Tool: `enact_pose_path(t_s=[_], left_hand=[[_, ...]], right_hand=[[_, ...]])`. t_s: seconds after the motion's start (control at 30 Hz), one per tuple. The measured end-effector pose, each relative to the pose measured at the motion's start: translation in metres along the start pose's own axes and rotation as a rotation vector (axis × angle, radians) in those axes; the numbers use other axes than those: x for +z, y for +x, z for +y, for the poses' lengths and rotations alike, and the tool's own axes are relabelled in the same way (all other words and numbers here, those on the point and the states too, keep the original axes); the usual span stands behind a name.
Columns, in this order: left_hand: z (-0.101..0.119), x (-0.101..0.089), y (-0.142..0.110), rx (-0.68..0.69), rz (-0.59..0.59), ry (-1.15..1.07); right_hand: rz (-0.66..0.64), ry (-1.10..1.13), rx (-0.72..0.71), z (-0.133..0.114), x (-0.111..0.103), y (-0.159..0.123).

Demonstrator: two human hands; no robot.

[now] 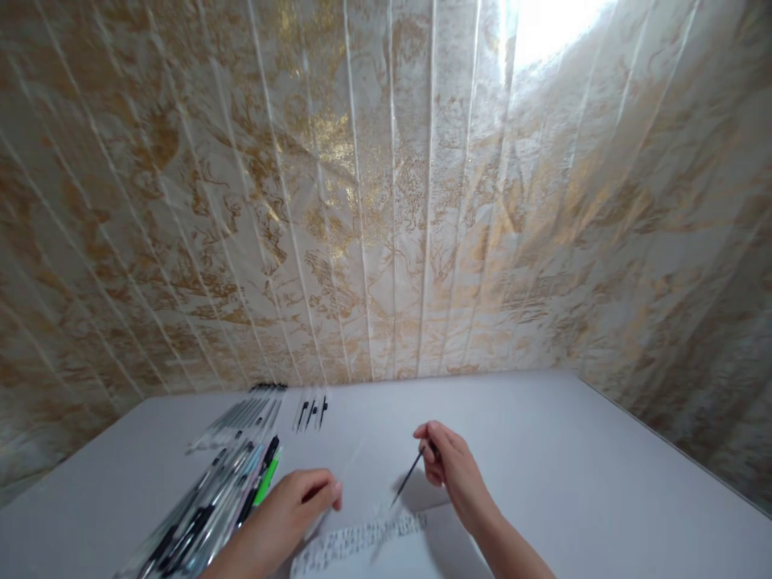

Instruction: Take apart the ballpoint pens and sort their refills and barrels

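Observation:
My right hand [443, 466] is closed around the upper end of a thin dark rod, which looks like a pen refill [408, 476]. It slants down to the left, its lower end over the top part of a white sheet of paper [386, 559] with rows of small dark marks. A faint pale streak runs below that end, too blurred to name. My left hand [301, 503] lies by the paper's upper left corner with its fingers curled in and thumb against them. Whether anything is in them is hidden, though a faint clear streak shows just beyond the fingertips.
A heap of pens [202, 511], partly behind my left forearm, lies at the left beside a bright green item [267, 480]. Farther back are a row of clear pen barrels [244, 412] and several short black pieces [312, 412]. A patterned gold-and-white curtain [374, 241] hangs behind the white table [579, 482].

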State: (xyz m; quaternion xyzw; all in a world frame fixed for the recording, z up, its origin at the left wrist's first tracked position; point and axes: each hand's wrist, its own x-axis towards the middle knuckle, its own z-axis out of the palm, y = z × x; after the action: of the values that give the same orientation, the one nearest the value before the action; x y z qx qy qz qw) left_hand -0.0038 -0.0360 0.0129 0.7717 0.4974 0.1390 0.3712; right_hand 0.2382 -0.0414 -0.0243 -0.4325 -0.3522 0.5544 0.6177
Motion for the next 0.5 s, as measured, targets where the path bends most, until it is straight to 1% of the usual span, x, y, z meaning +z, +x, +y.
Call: enact_pose_path(t_s=[0.07,0.1,0.17,0.2,0.27,0.37,0.5], left_hand=[[0.001,0.009,0.008,0.03,-0.025,-0.132],[0.003,0.015,0.013,0.041,-0.041,-0.176],[0.007,0.027,0.025,0.039,-0.061,-0.223],[0.008,0.032,0.031,0.029,-0.05,-0.228],[0.006,0.037,0.043,0.009,0.016,-0.209],[-0.004,0.033,0.057,0.0,0.127,-0.132],[-0.009,0.019,0.062,-0.011,0.177,0.047]], right_hand=[[-0.168,-0.125,0.09,0.004,0.008,0.004],[-0.219,-0.159,0.111,0.009,0.014,0.007],[-0.253,-0.181,0.118,0.021,0.028,0.014],[-0.256,-0.182,0.113,0.025,0.035,0.019],[-0.257,-0.186,0.1,0.031,0.045,0.03],[-0.255,-0.198,0.075,0.032,0.053,0.048],[-0.239,-0.21,0.075,0.032,0.058,0.073]])
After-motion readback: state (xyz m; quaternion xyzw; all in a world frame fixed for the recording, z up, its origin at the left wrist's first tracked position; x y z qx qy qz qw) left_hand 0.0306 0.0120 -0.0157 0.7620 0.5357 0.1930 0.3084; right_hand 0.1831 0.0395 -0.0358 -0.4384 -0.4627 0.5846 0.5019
